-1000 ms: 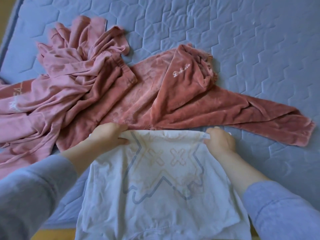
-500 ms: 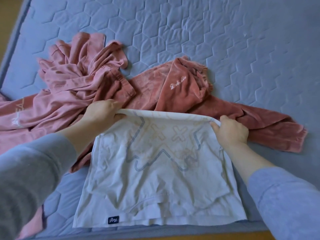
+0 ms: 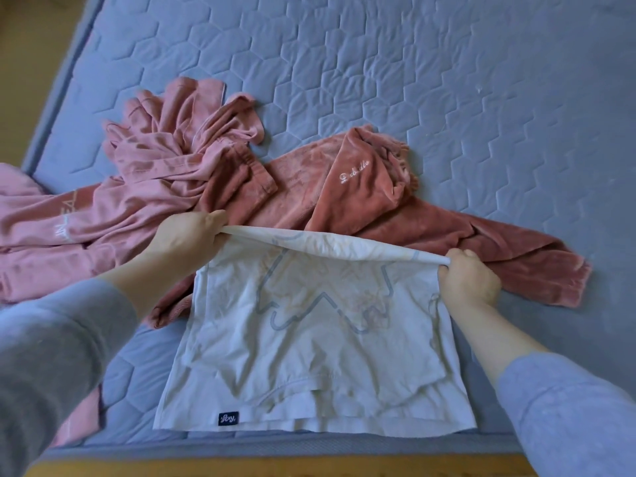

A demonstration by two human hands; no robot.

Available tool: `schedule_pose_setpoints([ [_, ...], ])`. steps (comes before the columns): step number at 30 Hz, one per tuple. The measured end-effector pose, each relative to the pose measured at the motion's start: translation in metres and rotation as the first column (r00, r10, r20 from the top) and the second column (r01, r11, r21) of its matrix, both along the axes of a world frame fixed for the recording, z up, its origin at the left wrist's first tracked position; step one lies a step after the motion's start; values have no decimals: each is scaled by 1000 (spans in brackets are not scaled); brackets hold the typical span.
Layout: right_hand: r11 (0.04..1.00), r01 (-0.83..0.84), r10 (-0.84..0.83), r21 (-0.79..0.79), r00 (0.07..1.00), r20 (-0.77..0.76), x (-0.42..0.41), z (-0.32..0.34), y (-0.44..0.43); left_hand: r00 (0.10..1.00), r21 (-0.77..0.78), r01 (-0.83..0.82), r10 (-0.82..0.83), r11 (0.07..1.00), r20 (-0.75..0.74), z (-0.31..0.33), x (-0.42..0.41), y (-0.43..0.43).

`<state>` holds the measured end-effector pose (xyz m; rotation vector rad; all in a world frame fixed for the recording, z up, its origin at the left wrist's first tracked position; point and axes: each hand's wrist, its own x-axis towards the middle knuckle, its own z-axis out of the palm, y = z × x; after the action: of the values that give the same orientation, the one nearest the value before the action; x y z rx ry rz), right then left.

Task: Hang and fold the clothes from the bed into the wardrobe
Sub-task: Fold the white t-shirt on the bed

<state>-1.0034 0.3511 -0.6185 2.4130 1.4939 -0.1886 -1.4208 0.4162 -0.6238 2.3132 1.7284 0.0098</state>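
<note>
A white T-shirt [image 3: 309, 356] with a faint grey and orange print lies on the near part of the bed, its hem and a small dark label toward me. My left hand [image 3: 192, 235] grips the far fold at its left end. My right hand [image 3: 468, 277] grips the same fold at its right end. The fold is lifted a little off the bed and stretched between both hands. Behind it lies a dark pink velvet garment [image 3: 395, 215] with white script, partly under the shirt's far edge. A lighter pink garment [image 3: 144, 187] is crumpled to the left.
The grey-blue quilted mattress [image 3: 447, 80] stretches away at the back and right. Its near edge [image 3: 275, 445] runs along the bottom, with a wooden frame or floor below. Another piece of pink cloth [image 3: 79, 421] hangs over the near left edge.
Both hands have carried the shirt's fold farther from me and raised it. The shirt is stretched longer, and its hem with the dark label has come into view.
</note>
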Motion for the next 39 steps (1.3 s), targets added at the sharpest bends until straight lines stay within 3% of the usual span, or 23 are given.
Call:
schedule_pose_setpoints([
  [6, 995, 55, -43, 80, 988, -146, 7, 17, -38, 999, -87, -16, 20, 996, 40, 22, -20, -30],
  [16, 977, 138, -83, 166, 951, -299, 10, 12, -133, 999, -14, -43, 43, 999, -9, 35, -16, -136],
  [24, 985, 64, -8, 160, 945, -328, 16, 4, -207, 985, -106, -165, 160, 981, -61, 12, -19, -227],
  [35, 995, -25, -17, -101, 919, -395, 11, -42, -259, 940, -202, -311, 270, 929, -206, -47, -3, -289],
  [39, 982, -14, -55, -190, 934, -352, 6, -46, -254, 927, -313, -375, 351, 873, -133, -50, 2, -287],
])
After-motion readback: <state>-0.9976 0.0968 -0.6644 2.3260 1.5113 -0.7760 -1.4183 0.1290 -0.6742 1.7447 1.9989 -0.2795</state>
